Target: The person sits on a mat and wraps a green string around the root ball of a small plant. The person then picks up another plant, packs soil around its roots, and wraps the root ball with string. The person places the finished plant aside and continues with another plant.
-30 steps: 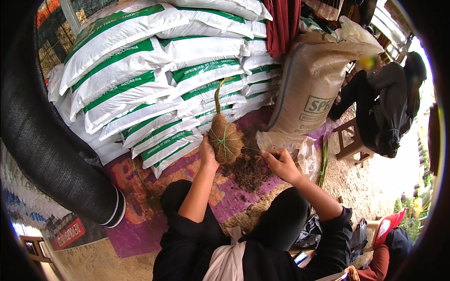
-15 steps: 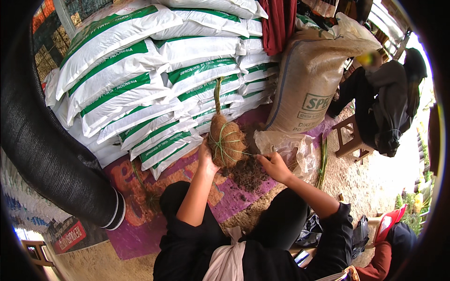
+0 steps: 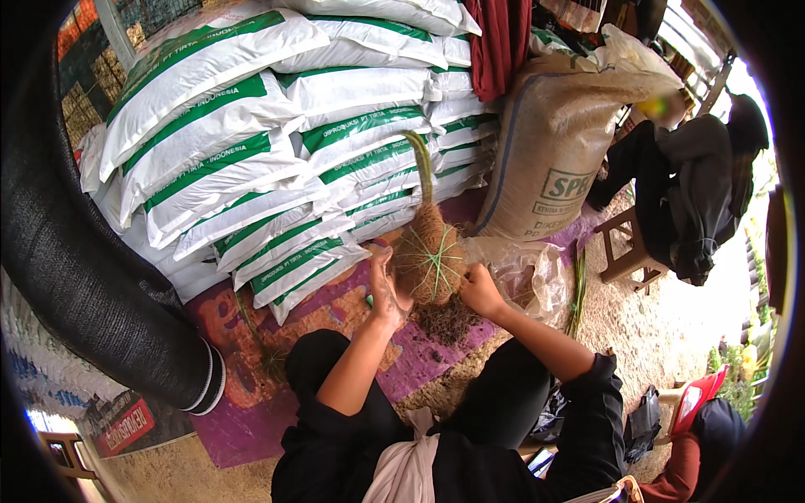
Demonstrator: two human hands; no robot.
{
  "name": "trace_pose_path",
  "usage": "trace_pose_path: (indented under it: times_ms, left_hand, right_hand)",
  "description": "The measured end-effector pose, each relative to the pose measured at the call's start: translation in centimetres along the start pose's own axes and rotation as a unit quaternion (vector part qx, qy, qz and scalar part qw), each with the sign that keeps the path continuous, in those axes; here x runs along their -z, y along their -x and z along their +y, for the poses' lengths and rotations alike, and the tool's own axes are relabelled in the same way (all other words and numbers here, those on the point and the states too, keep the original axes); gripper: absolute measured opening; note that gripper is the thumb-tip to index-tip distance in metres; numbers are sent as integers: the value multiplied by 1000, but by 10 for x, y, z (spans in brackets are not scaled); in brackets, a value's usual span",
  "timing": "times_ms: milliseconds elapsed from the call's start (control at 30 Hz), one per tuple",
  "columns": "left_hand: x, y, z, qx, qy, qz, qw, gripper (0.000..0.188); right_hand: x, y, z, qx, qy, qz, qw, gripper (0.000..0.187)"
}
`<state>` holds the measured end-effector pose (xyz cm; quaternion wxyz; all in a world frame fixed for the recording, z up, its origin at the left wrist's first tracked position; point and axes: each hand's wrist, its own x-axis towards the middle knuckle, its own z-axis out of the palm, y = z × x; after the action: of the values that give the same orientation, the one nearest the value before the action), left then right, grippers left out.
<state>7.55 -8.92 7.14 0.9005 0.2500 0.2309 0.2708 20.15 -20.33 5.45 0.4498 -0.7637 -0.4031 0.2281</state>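
Observation:
A brown fibrous ball point(image 3: 429, 261), wrapped in crossing green string point(image 3: 439, 258), is between my hands above the ground. A thick green stem point(image 3: 422, 163) rises from its top and bends left at the tip. My left hand point(image 3: 389, 291) is open at the ball's left side, fingers pointing up and palm turned to it, the thumb close to its lower edge. Closed against the right side is my right hand point(image 3: 481, 292), pinching the string's end, which its fingers mostly hide. Below the ball lies a heap of dark, loose fibrous soil point(image 3: 444, 324).
Stacked white and green sacks point(image 3: 352, 88) stand ahead. A big tan sack point(image 3: 545, 151) and crumpled clear plastic point(image 3: 528, 272) are at the right. A purple mat point(image 3: 243, 427) lies under me; a black roll point(image 3: 109, 293) curves along the left. A person point(image 3: 700, 184) sits at far right.
The ball has moved right and turned, showing the string crossing at its front. My left hand has opened from around it. My right hand has come in against its side.

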Motion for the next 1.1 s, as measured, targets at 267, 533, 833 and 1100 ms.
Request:
trace_pose_path:
  times_ms: [267,533,833,1100]
  left_hand:
    - [14,-2,-2,38,96,-66,992,65]
    - [14,-3,-8,14,118,-83,989,73]
    - [-9,8,-8,-81,-243,-3,967,75]
    - [-7,3,5,26,-55,69,996,57]
  right_hand:
    - [-4,-2,11,6,5,9,1000,11]
    - [-6,-7,6,99,6,59,993,8]
    - [-1,-2,-8,82,74,47,993,7]
    - [9,2,-11,-2,30,-30,999,22]
